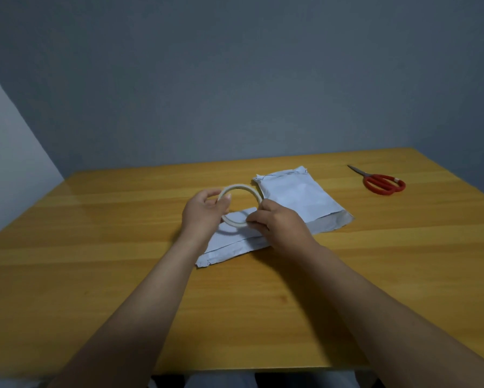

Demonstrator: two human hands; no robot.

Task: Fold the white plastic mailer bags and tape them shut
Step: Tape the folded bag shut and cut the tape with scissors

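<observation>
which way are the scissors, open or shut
Shut. The red-handled scissors lie flat on the table, blades together in one thin point, handle loops side by side.

Left side: bare wood of the table (95, 247), from near edge to wall (235, 79)
Centre: left hand (201, 211) and right hand (277, 219) grip the tape roll (239, 189) over the folded mailer (229, 247), forearms barring the middle
Right rear: second mailer (299, 197), flat, just beside the right hand
Far right: scissors (383, 183), well apart, bare wood between
</observation>
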